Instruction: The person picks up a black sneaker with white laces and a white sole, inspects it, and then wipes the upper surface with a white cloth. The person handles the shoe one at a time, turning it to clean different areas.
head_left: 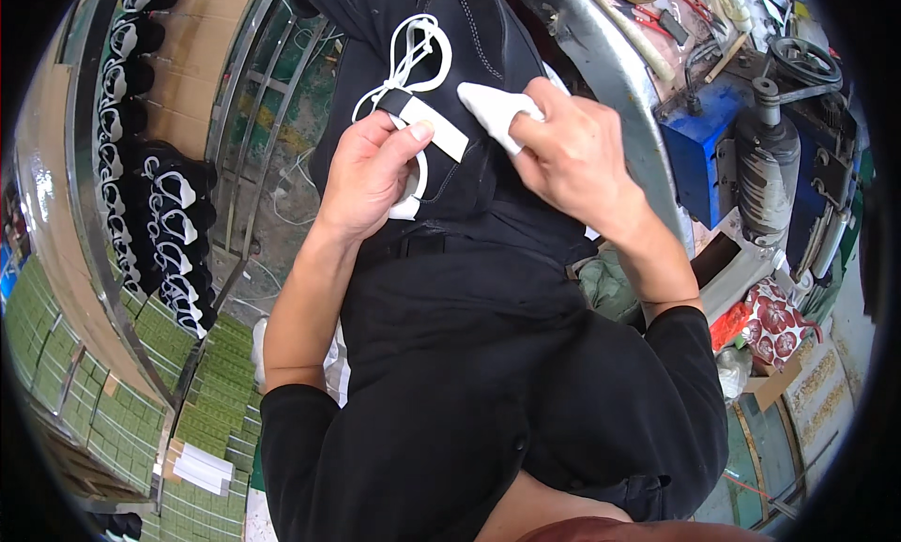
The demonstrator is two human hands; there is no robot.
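My left hand (pixel 369 171) pinches a white looped piece (pixel 419 181) over my black-clad lap, thumb on top and fingers curled beneath. A flat tab (pixel 439 134), black at one end and white along the rest, sticks out past my thumb toward the right. White cord (pixel 410 59) loops and knots at its far side; the piece's exact kind I cannot make out. My right hand (pixel 572 143) is closed on a white cloth (pixel 496 113), bunched to a point that faces the tab. Cloth and tab are apart.
On the left, a metal-framed rack (pixel 253 157) borders rows of black-and-white pieces (pixel 174 232) beside brown cardboard (pixel 183 73). A curved metal-edged bench (pixel 624 63) lies to the right, with scattered tools, a machine handwheel (pixel 804 61), a blue box (pixel 699 143) and a flower-patterned cloth (pixel 774 321).
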